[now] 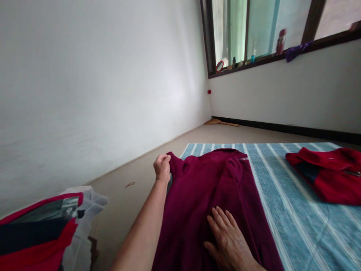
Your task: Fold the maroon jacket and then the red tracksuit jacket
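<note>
A maroon garment lies spread over a blue and white striped cloth. At the garment's upper left, my left hand pinches the end of its sleeve, fingers closed on the fabric. My right hand rests flat on the lower middle of the garment, fingers spread, gripping nothing. The other sleeve is folded inward along the garment's right side. The garment's lower end runs out of the bottom of the picture.
A folded red garment lies on the cloth at the right. At the lower left, red and dark clothing sits in a white plastic bag. A small loop lies on the floor. Bottles and a mirror stand on the windowsill.
</note>
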The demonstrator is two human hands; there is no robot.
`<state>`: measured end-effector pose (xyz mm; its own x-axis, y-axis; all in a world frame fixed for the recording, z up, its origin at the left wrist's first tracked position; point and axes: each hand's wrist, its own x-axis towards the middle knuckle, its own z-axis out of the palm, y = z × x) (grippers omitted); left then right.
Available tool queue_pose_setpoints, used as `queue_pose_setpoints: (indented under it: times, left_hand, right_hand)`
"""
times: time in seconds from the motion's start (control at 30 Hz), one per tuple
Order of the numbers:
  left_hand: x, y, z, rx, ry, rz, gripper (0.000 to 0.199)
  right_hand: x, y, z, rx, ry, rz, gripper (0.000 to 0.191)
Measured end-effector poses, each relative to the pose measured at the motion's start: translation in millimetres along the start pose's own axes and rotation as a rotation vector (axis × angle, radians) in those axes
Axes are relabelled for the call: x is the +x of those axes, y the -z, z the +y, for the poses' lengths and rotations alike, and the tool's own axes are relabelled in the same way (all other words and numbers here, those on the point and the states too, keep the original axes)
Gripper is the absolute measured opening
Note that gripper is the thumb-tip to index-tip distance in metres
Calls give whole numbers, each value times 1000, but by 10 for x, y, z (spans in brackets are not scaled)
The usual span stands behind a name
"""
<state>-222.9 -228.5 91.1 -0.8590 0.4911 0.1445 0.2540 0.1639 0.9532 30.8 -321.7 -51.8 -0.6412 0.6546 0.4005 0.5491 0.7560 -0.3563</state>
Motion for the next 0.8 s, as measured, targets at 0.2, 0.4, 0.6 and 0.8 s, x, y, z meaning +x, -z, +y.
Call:
queue_pose_setpoints:
  times: [0.2, 0.4, 0.6, 0.8]
  left_hand:
    - [-679, 53, -257, 212, -475, -666, 6]
    - [-898, 1, -517, 367, -593, -654, 23]
    - [-884, -15, -691, 589, -754, -669, 47]
    - [-869, 15, -840, 620, -799, -690, 45]
  right_hand:
    - [12, 39, -21, -4, -22, -24, 59]
    - [2, 29, -22, -1, -19, -20, 60]
    - [43, 50, -31, 24, -40, -35, 58]
    - [57, 148, -56, 93, -77, -18, 48]
